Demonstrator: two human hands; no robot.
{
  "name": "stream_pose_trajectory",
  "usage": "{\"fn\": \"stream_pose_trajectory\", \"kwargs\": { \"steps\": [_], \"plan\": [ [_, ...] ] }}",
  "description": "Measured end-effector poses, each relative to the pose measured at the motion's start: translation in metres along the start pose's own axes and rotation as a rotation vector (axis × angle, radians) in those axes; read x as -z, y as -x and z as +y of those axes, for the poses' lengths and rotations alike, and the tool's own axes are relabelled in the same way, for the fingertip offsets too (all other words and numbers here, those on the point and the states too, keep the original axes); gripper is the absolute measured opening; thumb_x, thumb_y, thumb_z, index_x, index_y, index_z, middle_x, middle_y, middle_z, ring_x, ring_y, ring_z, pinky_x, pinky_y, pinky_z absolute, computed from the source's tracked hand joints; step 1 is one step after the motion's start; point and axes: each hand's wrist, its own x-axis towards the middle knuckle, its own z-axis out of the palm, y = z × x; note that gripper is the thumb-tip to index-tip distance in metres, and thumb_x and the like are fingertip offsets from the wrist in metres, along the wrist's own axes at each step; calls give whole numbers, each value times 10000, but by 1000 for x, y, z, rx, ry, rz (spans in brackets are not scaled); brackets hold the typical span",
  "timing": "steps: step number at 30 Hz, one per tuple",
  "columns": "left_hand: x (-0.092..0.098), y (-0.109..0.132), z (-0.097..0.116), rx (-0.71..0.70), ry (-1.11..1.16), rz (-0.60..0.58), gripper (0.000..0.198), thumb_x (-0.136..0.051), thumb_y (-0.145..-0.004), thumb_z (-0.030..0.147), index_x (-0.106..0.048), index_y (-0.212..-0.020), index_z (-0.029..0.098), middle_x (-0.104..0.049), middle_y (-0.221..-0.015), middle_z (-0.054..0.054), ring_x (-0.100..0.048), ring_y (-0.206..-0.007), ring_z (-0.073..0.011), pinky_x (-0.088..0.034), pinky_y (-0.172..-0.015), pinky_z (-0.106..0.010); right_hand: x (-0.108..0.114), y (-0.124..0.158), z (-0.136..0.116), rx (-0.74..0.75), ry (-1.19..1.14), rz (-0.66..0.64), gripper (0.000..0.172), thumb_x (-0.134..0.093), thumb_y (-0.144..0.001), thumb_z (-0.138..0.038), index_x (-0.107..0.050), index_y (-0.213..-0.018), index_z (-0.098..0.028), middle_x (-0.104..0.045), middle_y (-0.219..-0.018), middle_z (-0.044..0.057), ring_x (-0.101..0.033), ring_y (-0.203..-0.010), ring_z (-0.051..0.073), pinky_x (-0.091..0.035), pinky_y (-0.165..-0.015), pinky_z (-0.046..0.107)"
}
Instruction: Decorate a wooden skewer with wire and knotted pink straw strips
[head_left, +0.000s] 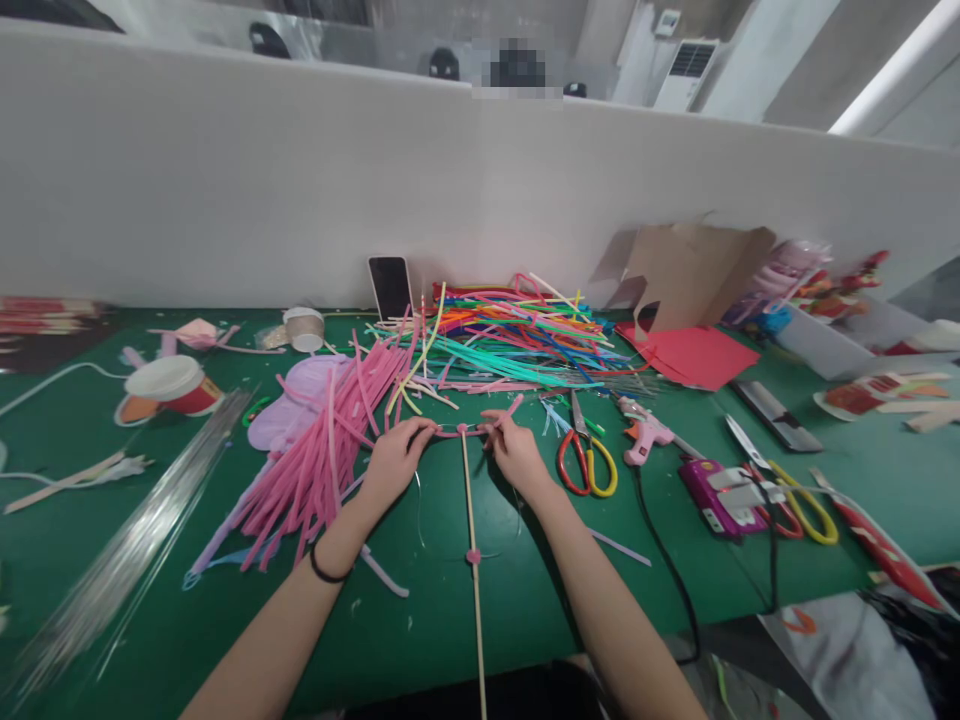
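A thin wooden stick (469,495) runs up the middle of the table, with a pink fuzzy knot (462,429) at its top and another pink knot (473,557) lower down. Thin wires stick out sideways from both knots. Left of the top knot, my left hand (396,462) is closed in a pinch on the pink-wrapped wire. On the other side, my right hand (514,452) pinches a pink pipe cleaner (516,404) whose end points up past the fingers. A bundle of pink pipe cleaners (322,470) lies beside my left forearm.
Multicoloured pipe cleaners (517,340) pile up at the back near a phone (391,287). Rightward are scissors (587,460), a pink glue gun (643,430), a purple device (720,497) and red paper (705,357). Leftward lie metal wires (142,540) and a paper cup (176,383).
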Motion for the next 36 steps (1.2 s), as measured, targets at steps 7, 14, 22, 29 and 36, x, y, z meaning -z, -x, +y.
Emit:
{"fn": "stream_pose_trajectory", "kwargs": {
  "steps": [7,14,22,29,36],
  "plan": [
    [-1,1,1,-33,-90,-61,303,-370,-1005,394,-620,-963,228,-738,-962,-43,-687,-921,-224,-506,-847,-351,0,2,-4,-22,-114,-61,234,-568,-857,-203,-588,-1088,-239,-761,-919,20,-738,-874,179,-586,-785,318],
    [-2,1,-1,-57,-138,-68,321,-353,-1007,394,-619,-945,225,-730,-935,-46,-683,-888,-219,-507,-817,-348,2,0,1,-53,-139,-14,194,-524,-873,-199,-605,-1047,-228,-761,-862,34,-718,-676,167,-587,-633,295],
    [-4,1,-4,-73,-155,-75,320,-368,-1003,398,-626,-955,215,-720,-929,-61,-673,-897,-226,-510,-835,-365,8,1,-16,-118,-405,-45,267,-635,-834,-296,-594,-1082,-205,-774,-1010,83,-747,-954,214,-593,-878,388],
    [-5,2,-5,-89,-145,-65,315,-382,-1000,392,-640,-964,216,-716,-945,-66,-667,-914,-221,-519,-861,-369,7,0,-18,-33,-299,-14,191,-551,-889,-306,-685,-996,-221,-776,-1015,53,-734,-977,213,-582,-851,371],
    [-5,0,-5,-129,-138,-30,290,-412,-994,363,-663,-974,219,-710,-1088,-84,-629,-1080,-242,-495,-977,-438,3,1,-8,-8,-168,4,199,-611,-869,-321,-762,-985,-264,-777,-1028,37,-723,-984,236,-547,-929,403]
  ]
}}
